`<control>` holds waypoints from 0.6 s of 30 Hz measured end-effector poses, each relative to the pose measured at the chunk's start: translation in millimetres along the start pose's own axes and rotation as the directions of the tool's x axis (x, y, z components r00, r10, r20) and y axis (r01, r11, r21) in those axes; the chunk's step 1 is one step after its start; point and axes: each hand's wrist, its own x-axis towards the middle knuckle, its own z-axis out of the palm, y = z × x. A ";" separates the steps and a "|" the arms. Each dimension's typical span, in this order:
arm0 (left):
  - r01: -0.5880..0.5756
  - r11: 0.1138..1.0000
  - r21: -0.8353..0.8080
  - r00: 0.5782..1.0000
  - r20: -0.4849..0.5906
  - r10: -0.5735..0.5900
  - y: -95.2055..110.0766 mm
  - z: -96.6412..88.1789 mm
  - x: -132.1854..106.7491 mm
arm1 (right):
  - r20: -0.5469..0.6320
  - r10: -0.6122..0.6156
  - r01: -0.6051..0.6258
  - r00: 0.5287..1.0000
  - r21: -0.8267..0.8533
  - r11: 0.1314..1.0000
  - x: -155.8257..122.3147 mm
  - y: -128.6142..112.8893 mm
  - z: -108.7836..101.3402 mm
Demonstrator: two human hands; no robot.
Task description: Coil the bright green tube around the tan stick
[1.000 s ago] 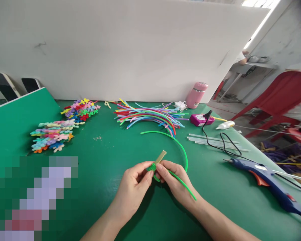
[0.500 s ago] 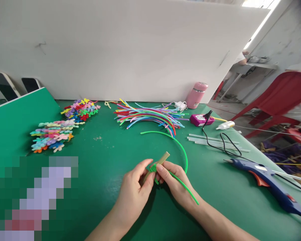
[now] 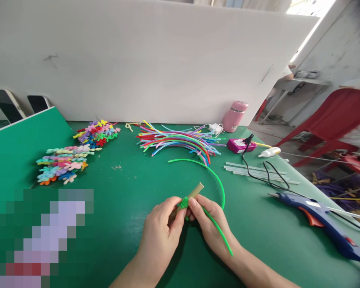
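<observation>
Two phones point(image 3: 8, 107) lean against a pale partition point(image 3: 156, 68) at far left, behind a slanted green panel point(image 3: 24, 138), at a green-topped table point(image 3: 114, 208) where a person works bare-handed. Two heaps of colorful fuzzy flowers point(image 3: 63, 163) lie beside the panel, one nearer the person than the other. At center, the left hand point(image 3: 159, 232) grasps the near part of a flat wooden stick point(image 3: 197, 189) between thumb and fingers, just above the tabletop. The stick's long axis runs on a slant from lower left to upper right, its bare far end pointing away from the person and to the right. Tight turns of green pipe cleaner point(image 3: 184, 203) circle the stick between the two hands, beyond which a bundle of multicolored stems point(image 3: 177, 140) is spread. The right hand point(image 3: 210, 231) pinches the stick by the wrapping, a green tail trailing over it toward the wrist, while a green arc point(image 3: 217, 178) curves behind its fingers. Farther right are a pink bottle point(image 3: 234, 117), a magenta box point(image 3: 241, 146), clear sticks point(image 3: 255, 169), a white squeeze bottle point(image 3: 269, 152), a blue glue gun point(image 3: 318, 210) with an orange trigger, and a red chair point(image 3: 339, 110)
</observation>
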 end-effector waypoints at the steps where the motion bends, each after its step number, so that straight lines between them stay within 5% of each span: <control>1: -0.006 1.000 0.002 1.000 0.001 0.006 -0.2 0.3 -0.4 | -0.008 -0.001 0.001 1.000 -0.007 1.000 -0.2 -0.1 0.3; 18: -0.005 1.000 0.025 0.999 0.050 0.004 -0.1 -1.1 -0.2 | -0.062 0.026 -0.024 0.998 0.031 0.999 -0.1 0.0 4.0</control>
